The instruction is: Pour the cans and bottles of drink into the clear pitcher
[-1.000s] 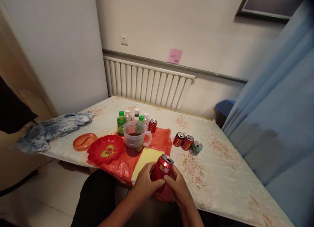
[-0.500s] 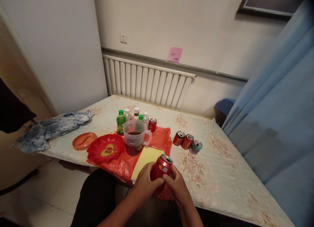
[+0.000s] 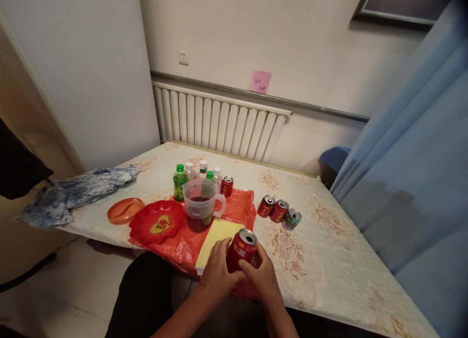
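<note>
Here, both hands (image 3: 215, 270) in a rounded grip around a glossy, cylindrical metal can (image 3: 241, 249), near crinkled red plastic (image 3: 239, 206).

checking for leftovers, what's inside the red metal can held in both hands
Only a dark opening shows in the silver top of the red metal can; whatever lies deeper, including any leftover drink, is hidden by the can itself.

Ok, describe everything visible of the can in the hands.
The can is red and looks like shiny metal, with a silvery top, a dark opening in it, yellow lettering and a pale square patch on its side. It appears slightly tilted, clasped between the left hand and right hand, near the yellow pad. Fingers hide its lower part.
</note>
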The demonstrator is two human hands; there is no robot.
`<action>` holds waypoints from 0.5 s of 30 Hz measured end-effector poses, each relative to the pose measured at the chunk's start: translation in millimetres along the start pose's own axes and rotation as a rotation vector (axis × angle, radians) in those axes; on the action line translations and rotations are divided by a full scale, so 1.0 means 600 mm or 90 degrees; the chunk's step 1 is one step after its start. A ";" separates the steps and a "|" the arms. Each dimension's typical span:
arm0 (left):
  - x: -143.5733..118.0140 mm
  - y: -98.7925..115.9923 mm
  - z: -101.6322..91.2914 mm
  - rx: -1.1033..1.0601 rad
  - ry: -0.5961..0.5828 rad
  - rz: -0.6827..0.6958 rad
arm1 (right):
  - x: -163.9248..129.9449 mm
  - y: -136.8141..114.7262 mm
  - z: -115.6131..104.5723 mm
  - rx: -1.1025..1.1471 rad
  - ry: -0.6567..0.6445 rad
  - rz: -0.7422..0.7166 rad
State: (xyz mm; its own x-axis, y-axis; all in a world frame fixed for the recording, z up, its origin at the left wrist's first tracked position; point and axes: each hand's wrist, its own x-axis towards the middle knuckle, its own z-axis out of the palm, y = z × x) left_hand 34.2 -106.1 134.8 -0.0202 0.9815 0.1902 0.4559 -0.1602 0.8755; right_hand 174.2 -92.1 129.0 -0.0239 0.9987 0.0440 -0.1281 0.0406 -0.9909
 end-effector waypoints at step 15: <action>-0.002 -0.037 -0.031 -0.114 0.048 -0.074 | 0.031 -0.016 0.011 -0.064 -0.070 -0.035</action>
State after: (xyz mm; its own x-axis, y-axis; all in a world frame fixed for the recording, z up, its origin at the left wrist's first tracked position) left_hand 7.5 -105.6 123.2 -0.1328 0.9849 0.1110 0.2810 -0.0699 0.9571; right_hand 168.5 -74.1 140.0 -0.1292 0.9858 0.1070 -0.0327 0.1036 -0.9941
